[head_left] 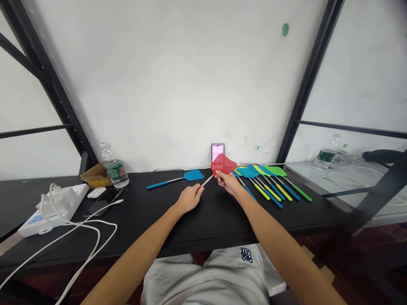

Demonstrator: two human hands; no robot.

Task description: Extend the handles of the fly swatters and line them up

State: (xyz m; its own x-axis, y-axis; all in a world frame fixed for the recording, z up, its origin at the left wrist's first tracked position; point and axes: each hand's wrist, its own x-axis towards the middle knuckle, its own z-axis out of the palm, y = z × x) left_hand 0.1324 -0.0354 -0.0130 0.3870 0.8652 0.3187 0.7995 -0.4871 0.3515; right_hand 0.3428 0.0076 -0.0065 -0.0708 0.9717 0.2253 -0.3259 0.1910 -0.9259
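A red fly swatter is held up above the black table, tilted with its perforated head to the upper right. My left hand is closed around its handle, most of which is hidden. With the fingers of my right hand I grip the swatter where the metal rod meets the head. To the left of it a blue fly swatter lies alone on the table. Right of my right hand, several blue, yellow-green and green fly swatters lie in an overlapping row, handles toward me.
A phone leans on the wall behind the red head. At left are a water bottle, an open cardboard box, a white case, a dark phone, and a power strip with white cables. Black posts flank the table.
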